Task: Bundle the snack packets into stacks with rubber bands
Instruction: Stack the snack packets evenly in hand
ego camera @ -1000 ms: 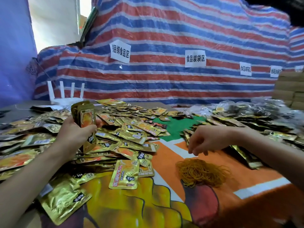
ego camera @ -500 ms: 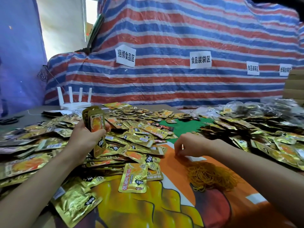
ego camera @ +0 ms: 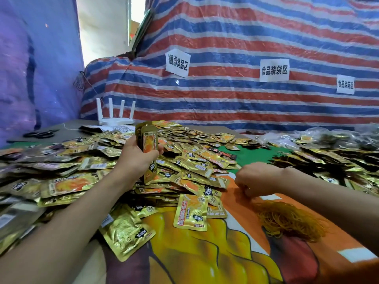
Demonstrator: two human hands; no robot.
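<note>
Left hand [ego camera: 134, 160]: an upright stack of packets [ego camera: 148, 140] was gripped, fingers curled round it, above the heap of loose packets [ego camera: 196, 167] spread beneath and beside it. Right hand [ego camera: 257, 179]: fingers were curled, tips down at the worktop [ego camera: 205, 255]; whether a band was pinched could not be told. The rubber bands [ego camera: 287, 220] were piled just nearer than this hand.

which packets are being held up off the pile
The small stack gripped upright in the left hand; the rest lie loose in heaps.
</note>
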